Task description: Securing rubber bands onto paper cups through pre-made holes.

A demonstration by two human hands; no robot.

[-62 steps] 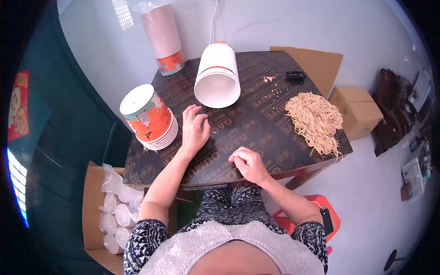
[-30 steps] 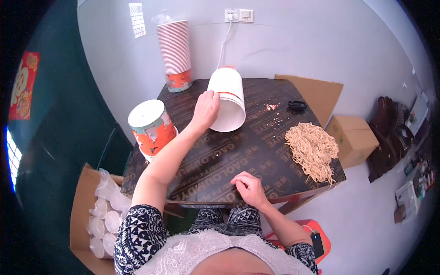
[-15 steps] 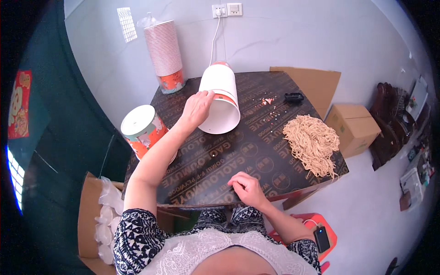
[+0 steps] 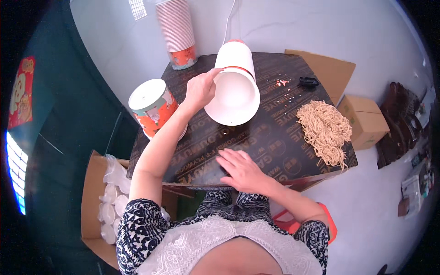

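Note:
At the middle back of the dark table, a white paper tub [image 4: 233, 98] lies on its side with its open mouth tilted toward me. Its base end sits against or inside another white paper tub [image 4: 234, 56] with a bit of orange; how deeply they nest I cannot tell. My left hand [image 4: 200, 90] pinches the upper left of the front tub's rim. Over the near part of the tabletop, my right hand [image 4: 243, 172] holds nothing, its fingers stretched to the left. An orange patterned tub with a white top [image 4: 158, 110] stands left of my left forearm.
Wrapped stacked tubs [image 4: 176, 32] rise at the back left. A heap of tan strands [image 4: 325, 133] covers the table's right side, near crumbs [image 4: 281, 83] and a small black object [image 4: 308, 81]. Cardboard boxes stand right [image 4: 364, 121] and lower left [image 4: 94, 201], the latter holding white, plastic-wrapped things.
The front tub's mouth has turned more toward me, with my left hand still on its rim. My right hand has uncurled and its fingers now reach left. The whole view has shifted.

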